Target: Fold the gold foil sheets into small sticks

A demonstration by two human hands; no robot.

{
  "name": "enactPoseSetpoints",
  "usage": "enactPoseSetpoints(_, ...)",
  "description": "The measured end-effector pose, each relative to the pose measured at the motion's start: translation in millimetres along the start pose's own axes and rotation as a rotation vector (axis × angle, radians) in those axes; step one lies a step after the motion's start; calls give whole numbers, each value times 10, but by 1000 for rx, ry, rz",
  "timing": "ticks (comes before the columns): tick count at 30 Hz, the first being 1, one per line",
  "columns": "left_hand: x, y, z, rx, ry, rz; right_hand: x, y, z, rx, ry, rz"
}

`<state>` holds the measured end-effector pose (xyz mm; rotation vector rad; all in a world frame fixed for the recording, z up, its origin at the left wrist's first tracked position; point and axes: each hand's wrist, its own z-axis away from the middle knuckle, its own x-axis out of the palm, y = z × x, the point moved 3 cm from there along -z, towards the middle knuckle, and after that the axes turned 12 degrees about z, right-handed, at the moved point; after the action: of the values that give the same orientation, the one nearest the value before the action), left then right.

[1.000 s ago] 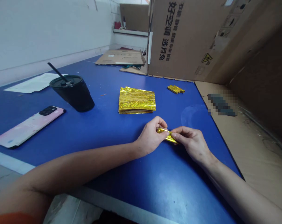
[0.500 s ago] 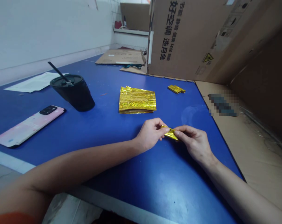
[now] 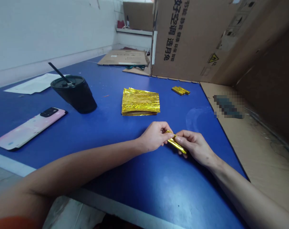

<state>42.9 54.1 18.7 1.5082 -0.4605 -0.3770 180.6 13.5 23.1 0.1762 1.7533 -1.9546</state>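
A narrow folded strip of gold foil paper (image 3: 176, 146) is pinched between both my hands, above the blue table (image 3: 139, 178). My left hand (image 3: 155, 136) grips its upper left end with thumb and fingers. Near the strip's middle, my right hand (image 3: 194, 144) presses with the thumb, some fingertips showing beneath the lower end. Beyond my hands lies a stack of gold foil sheets (image 3: 141, 102), with uneven edges. Farther right rest a few small folded gold foil pieces (image 3: 180, 90), partly overlapping.
At the left stand a black cup with a straw (image 3: 76, 97) and a pink phone (image 3: 31, 128) lying flat. White paper (image 3: 27, 85) lies behind the cup. A large cardboard box (image 3: 182, 41) rises at the back right; flat cardboard (image 3: 124, 58) lies at the back.
My right hand has slid slightly left along the gold strip, closer to my left hand. More of the strip's lower right end now shows, and it tilts more steeply downward.
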Motion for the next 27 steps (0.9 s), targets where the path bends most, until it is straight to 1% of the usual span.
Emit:
enactPoseSetpoints(2,12,7,-4,-12,-34,-12,15,-7,9,-2,-10,31)
enactPoseSetpoints(4,22,17,-11,-15,-44,12,24,-8,13,-19,9,33)
enactPoseSetpoints(6,32,24,-18,-15,-22,84,32,-3,15,-39,64,9)
enactPoseSetpoints(10,75,14,-16,-59,13,234,64,13,20,-71,226,-91)
enactPoseSetpoints(13,94,7,-18,-76,18,263,101,15,15,-70,273,-143)
enactPoseSetpoints(15,81,4,-34,-78,12,244,95,8,7,-67,302,-106)
enactPoseSetpoints(18,44,-13,-81,-114,-46,151,43,5,-12,-57,323,48)
enactPoseSetpoints(20,21,-31,-122,-155,-100,50,12,32,-33,-22,282,140)
enactPoseSetpoints(22,9,-44,-171,-179,-154,-126,-17,68,-53,4,260,247)
enactPoseSetpoints(24,11,-51,-232,-187,-193,-325,-43,85,-68,0,269,411)
enactPoseSetpoints(27,37,-35,-350,-171,-190,-518,-69,77,-81,40,298,692)
